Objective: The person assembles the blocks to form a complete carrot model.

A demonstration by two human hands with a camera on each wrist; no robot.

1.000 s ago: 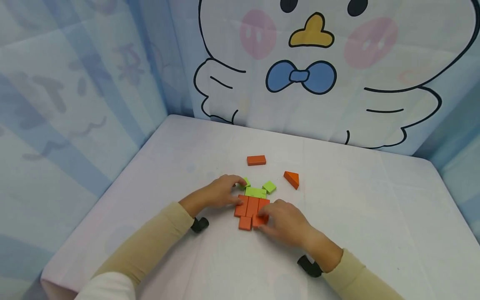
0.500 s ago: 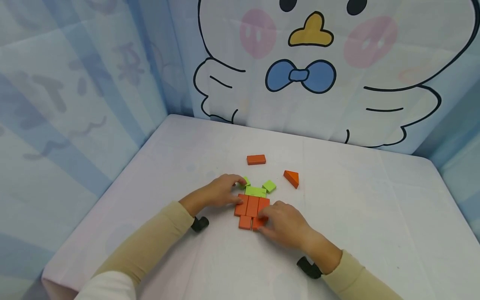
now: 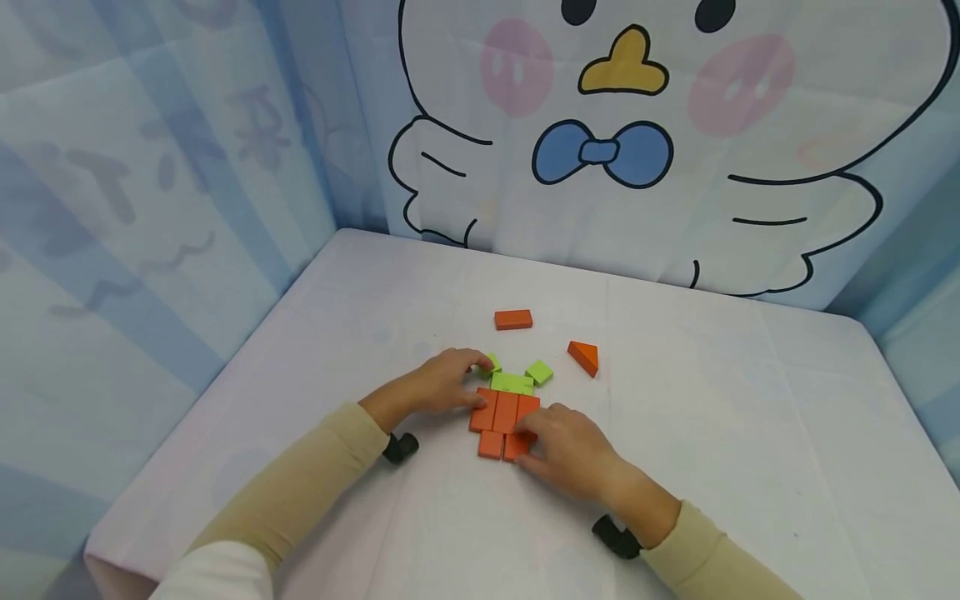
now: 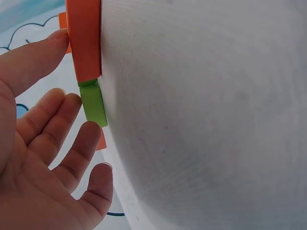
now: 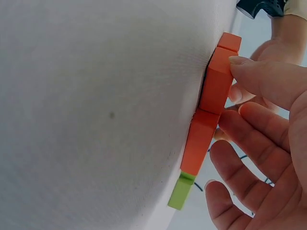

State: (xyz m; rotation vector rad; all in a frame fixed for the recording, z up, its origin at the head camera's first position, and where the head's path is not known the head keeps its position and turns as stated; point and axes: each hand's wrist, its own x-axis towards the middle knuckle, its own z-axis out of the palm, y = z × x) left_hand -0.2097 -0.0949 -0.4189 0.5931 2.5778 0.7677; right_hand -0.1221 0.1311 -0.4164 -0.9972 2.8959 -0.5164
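Observation:
Several orange blocks lie flat together in the head view, including a middle orange block (image 3: 506, 412) and a lower-left orange block (image 3: 491, 444). A wide green block (image 3: 512, 383) adjoins their far side. My left hand (image 3: 438, 382) rests its thumb on the left orange block (image 4: 85, 43), its loosely bent fingers at a small green block (image 4: 94, 105). My right hand (image 3: 576, 450) pinches the lower-right orange block (image 5: 218, 80) between thumb and index finger; its other fingers spread loosely. That hand partly hides the orange blocks at the right.
Beyond the group lie a loose orange block (image 3: 513, 320) and an orange triangular block (image 3: 583, 358). Another small green block (image 3: 538, 372) sits at the group's upper right. A white cloth covers the table (image 3: 720, 400), and printed curtains (image 3: 600, 217) hang behind it.
The lower-right orange block has turned slightly and shifted into line beside its neighbour, with my right hand following it. My left hand has stayed in place.

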